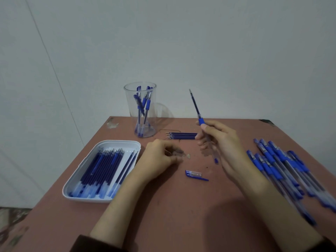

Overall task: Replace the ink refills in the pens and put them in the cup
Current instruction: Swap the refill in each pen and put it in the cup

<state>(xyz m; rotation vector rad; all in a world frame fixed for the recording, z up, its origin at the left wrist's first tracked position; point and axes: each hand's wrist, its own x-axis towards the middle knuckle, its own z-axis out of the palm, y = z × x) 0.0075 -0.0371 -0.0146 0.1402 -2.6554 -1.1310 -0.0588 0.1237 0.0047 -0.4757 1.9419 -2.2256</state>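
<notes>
My right hand (221, 142) grips an uncapped pen barrel (202, 122) upright over the table, and its dark blue refill (194, 102) sticks out of the top end. My left hand (158, 157) rests on the table with its fingers curled, pinching a small clear piece (180, 154), blurred, at its fingertips. The pen's blue cap (194, 174) lies on the table between my hands. A clear plastic cup (128, 100) at the far edge holds several blue pens. A white tray (101, 142) on the left holds several refills (101, 170).
Several loose refills (181, 135) lie side by side just in front of the cup. A pile of capped blue pens (283, 168) covers the table's right side. A tiny bit of debris (189, 155) lies near my left fingertips. The table (172, 215) stands against a pale wall.
</notes>
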